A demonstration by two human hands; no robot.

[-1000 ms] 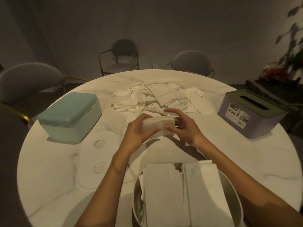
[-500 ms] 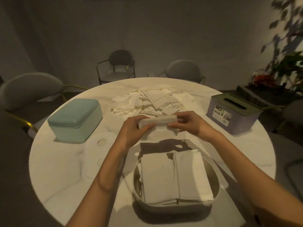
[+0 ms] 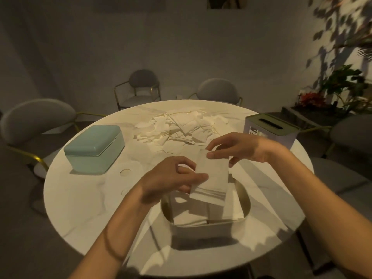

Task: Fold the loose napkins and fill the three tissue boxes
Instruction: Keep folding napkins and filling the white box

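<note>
White folded napkins (image 3: 211,178) hang tilted over the open tissue box (image 3: 207,228), which sits near the round table's (image 3: 80,208) front edge. Bare marble lies to the box's left. Left hand (image 3: 171,180) pinches the stack's lower side; right hand (image 3: 235,148) pinches its far end, above the box.

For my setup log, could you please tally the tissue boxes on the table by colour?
Teal, lid on: 1
Purple-grey, slotted lid on: 1
White, open, part-filled with folded napkins: 1
Total: 3 boxes
</note>
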